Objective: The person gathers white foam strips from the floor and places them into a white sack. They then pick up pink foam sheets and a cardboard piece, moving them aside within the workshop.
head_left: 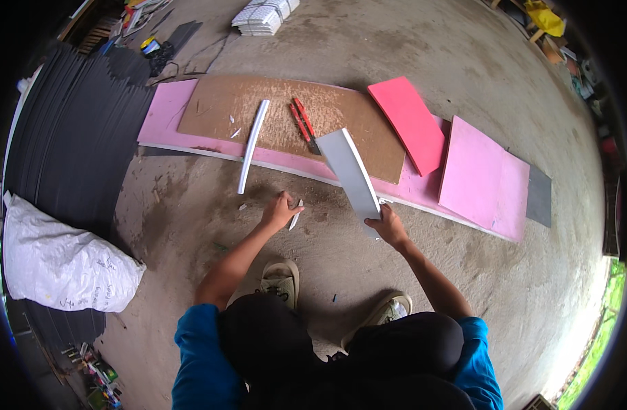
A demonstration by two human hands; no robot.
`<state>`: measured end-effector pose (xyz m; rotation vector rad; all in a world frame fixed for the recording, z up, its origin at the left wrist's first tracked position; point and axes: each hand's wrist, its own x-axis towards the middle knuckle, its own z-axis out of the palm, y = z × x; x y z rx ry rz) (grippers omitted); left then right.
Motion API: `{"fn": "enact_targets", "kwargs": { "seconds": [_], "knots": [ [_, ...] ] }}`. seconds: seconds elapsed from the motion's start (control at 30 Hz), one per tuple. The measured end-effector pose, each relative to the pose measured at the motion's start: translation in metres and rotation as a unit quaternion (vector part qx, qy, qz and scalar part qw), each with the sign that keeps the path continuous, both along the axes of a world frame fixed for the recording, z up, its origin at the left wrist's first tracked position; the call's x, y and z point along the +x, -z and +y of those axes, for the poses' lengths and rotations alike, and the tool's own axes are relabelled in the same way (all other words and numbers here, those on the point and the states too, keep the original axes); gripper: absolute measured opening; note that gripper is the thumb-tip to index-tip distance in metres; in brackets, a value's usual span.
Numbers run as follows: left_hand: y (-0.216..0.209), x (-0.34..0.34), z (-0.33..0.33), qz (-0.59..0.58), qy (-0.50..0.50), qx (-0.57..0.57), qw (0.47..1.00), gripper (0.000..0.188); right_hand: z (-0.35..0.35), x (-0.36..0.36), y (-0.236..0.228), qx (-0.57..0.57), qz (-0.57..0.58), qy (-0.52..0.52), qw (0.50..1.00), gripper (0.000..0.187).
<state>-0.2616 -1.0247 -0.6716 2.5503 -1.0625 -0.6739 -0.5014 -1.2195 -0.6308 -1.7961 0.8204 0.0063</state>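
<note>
Hands apart. Right hand (391,227) clamped on near end of long grey panel (351,179), far end above brown board (221,102). Left hand (279,211) curled beside thin white scrap (295,217); can't tell if gripping. Red-handled tool (302,120) lies on board, white strip (254,147) overhangs it.

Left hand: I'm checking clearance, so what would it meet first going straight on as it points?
The left hand would likely meet the long pink board at its near edge; height is unclear.
</note>
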Motion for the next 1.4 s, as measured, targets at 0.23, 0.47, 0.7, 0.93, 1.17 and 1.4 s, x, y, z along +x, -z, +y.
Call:
{"fn": "enact_targets", "kwargs": {
  "seconds": [0.23, 0.47, 0.7, 0.93, 1.17, 1.4],
  "knots": [
    [0.0, -0.017, -0.011, 0.001, 0.022, 0.03, 0.999, 0.027, 0.013, -0.002, 0.043, -0.194, 0.109, 0.073, 0.972, 0.045],
    [0.005, 0.011, 0.01, -0.006, 0.021, -0.214, 0.976, 0.017, 0.022, 0.014, 0.033, -0.053, 0.086, 0.124, 0.987, 0.041],
    [-0.032, 0.062, 0.011, -0.225, -0.077, -0.238, 0.942, 0.02, 0.02, 0.007, 0.008, -0.244, 0.045, -0.05, 0.967, 0.036],
    [-0.028, 0.104, 0.008, -0.189, -0.103, -0.123, 0.969, 0.028, 0.031, -0.006, 0.004, -0.449, 0.071, -0.221, 0.863, 0.03],
    [0.005, 0.055, 0.06, -0.088, -0.116, -0.208, 0.967, 0.027, 0.0, -0.029, 0.012, -0.487, 0.034, -0.229, 0.842, 0.035],
    [0.013, 0.031, 0.089, -0.038, -0.107, -0.272, 0.955, 0.035, 0.002, 0.018, 0.024, -0.416, -0.018, -0.297, 0.859, 0.047]
  ]
}}
